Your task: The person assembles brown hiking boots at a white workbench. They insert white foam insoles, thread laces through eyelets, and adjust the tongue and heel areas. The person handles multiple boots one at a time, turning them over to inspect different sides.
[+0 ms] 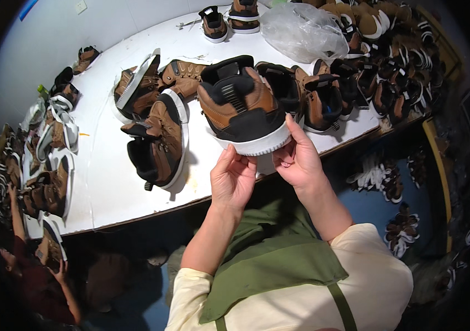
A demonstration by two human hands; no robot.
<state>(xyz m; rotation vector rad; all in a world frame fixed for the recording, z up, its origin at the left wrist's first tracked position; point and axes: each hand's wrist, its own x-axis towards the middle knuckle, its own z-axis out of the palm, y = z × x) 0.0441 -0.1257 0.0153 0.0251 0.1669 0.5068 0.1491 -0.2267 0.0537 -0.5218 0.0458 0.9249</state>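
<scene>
Between both hands I hold up a brown and black shoe [240, 105] with a white sole, its heel end turned toward me. My left hand [234, 179] grips the sole from below on the left, thumb on the white edge. On the right, my right hand [299, 160] pinches the same sole, fingers curled under it. Just left of the held shoe, a brown shoe [163, 140] lies tipped on its side on the white table [110, 187]. Behind that one, another brown shoe [135, 91] leans with its sole showing.
More shoes [323, 102] stand in a row to the right, leading to a large pile [395, 71]. A clear plastic bag [304, 33] sits at the back. At far left, a co-worker's hand [58, 270] holds a shoe [51, 245]. Shoes [402, 229] also lie on the blue floor.
</scene>
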